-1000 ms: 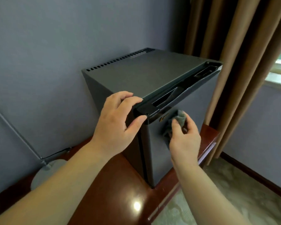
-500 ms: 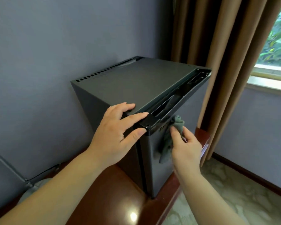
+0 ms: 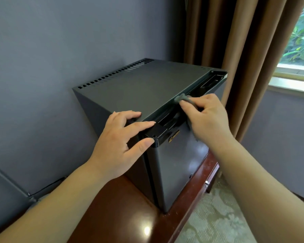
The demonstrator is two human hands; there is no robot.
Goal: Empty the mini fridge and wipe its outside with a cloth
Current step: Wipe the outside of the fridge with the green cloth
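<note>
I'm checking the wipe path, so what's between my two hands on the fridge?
In the head view, only the recessed black handle strip along the mini fridge top edge lies between the left hand and the right hand holding the cloth.

The single head camera is looking forward and down from above, standing close to the mini fridge (image 3: pixel 139 92) on the worktop (image 3: pixel 123 207). It is facing the wall corner, probably at arm's length.

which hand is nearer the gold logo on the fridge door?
Left. The left hand grips the fridge's top front corner, thumb tip just beside the gold logo. The right hand holds the cloth at the top handle recess, above and right of it.
</note>
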